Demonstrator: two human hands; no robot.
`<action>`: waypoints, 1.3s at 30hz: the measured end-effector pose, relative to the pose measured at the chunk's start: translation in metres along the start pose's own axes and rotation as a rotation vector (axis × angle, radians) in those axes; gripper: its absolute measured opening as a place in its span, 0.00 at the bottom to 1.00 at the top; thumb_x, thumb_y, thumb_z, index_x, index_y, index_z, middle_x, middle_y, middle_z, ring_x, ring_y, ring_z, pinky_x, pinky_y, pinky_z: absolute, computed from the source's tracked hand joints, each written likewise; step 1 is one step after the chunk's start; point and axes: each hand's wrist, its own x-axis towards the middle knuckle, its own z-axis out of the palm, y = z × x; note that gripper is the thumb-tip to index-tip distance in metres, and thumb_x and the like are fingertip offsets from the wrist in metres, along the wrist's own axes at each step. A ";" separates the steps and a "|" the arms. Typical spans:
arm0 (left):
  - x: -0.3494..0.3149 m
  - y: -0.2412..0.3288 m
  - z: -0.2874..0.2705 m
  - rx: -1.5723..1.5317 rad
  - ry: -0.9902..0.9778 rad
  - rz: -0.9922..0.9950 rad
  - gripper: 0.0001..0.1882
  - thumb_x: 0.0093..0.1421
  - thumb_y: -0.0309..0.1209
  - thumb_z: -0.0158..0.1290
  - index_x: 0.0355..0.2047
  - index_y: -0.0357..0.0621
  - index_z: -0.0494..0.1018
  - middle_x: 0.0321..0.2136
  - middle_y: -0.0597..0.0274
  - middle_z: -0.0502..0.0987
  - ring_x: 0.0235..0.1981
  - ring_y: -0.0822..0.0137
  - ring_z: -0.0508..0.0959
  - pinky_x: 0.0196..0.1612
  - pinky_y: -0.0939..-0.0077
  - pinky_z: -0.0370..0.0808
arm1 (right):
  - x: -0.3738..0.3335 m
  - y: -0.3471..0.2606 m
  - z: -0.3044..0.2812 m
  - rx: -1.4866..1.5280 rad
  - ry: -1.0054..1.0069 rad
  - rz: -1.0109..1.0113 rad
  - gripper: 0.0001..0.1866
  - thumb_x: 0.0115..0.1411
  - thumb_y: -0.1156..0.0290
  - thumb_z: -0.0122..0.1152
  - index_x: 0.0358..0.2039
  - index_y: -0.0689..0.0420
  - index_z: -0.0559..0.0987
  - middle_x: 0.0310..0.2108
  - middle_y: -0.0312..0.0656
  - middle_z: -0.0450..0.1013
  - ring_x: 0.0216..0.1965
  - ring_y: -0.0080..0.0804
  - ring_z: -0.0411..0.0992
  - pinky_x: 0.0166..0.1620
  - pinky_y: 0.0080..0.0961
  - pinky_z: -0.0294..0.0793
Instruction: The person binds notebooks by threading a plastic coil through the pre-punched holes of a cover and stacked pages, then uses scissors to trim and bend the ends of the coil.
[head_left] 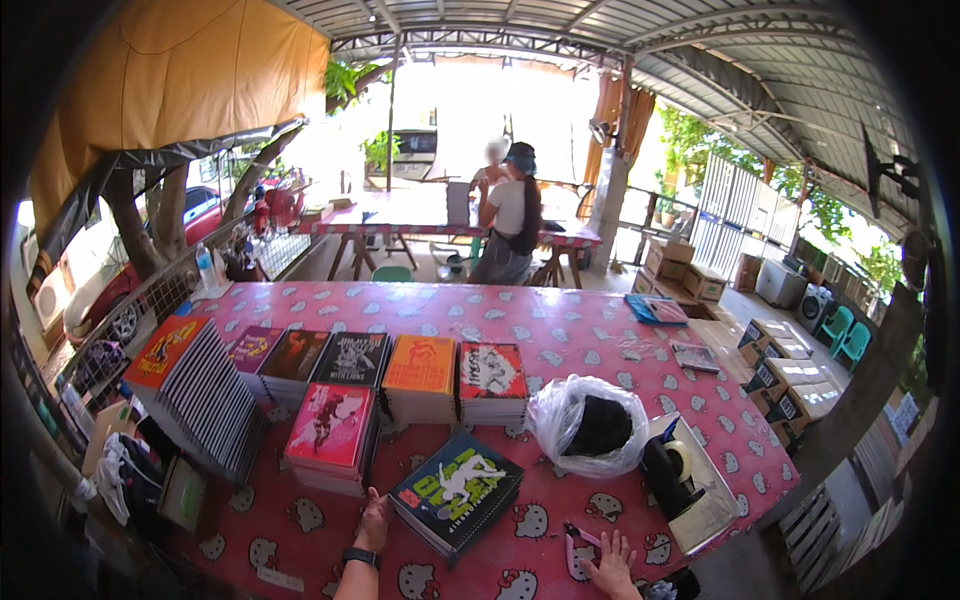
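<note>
My left hand (373, 518), with a dark watch on its wrist, stands on edge beside a stack of dark spiral-bound books (456, 490) with a green and white cover. Its fingers are stretched out; whether they touch the stack I cannot tell. My right hand (610, 568) lies with fingers spread on the pink tablecloth. Just left of it is a pink-handled hand tool (577, 548), which looks like pliers or cutters. Past my left hand rises a stack of red-covered books (328, 428).
Behind stand stacks of orange books (420, 366), black books (349, 360) and a tall leaning pile (200, 400). To the right are a plastic bag with black contents (592, 425) and a tape dispenser (672, 472). Two people (512, 215) are at a farther table; cartons (790, 385) sit at right.
</note>
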 end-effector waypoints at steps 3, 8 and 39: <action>-0.034 0.000 0.019 0.349 0.295 0.211 0.38 0.63 0.58 0.30 0.52 0.32 0.66 0.51 0.53 0.70 0.53 0.65 0.68 0.56 0.71 0.61 | 0.002 -0.021 -0.010 0.035 0.044 -0.098 0.51 0.46 0.37 0.56 0.63 0.55 0.51 0.66 0.52 0.39 0.66 0.52 0.35 0.62 0.58 0.34; -0.078 -0.031 0.028 0.443 0.551 0.077 0.37 0.63 0.58 0.32 0.50 0.34 0.68 0.50 0.55 0.71 0.50 0.66 0.69 0.53 0.72 0.63 | 0.026 -0.014 -0.006 0.012 0.021 -0.122 0.52 0.43 0.41 0.63 0.62 0.55 0.52 0.65 0.52 0.41 0.66 0.52 0.37 0.61 0.57 0.38; -0.083 0.015 0.181 1.735 0.524 0.046 0.24 0.48 0.52 0.56 0.16 0.42 0.73 0.17 0.50 0.75 0.22 0.50 0.78 0.27 0.60 0.74 | 0.042 -0.019 -0.039 -0.004 -0.011 -0.380 0.50 0.36 0.42 0.69 0.57 0.54 0.63 0.56 0.49 0.57 0.57 0.49 0.54 0.56 0.49 0.56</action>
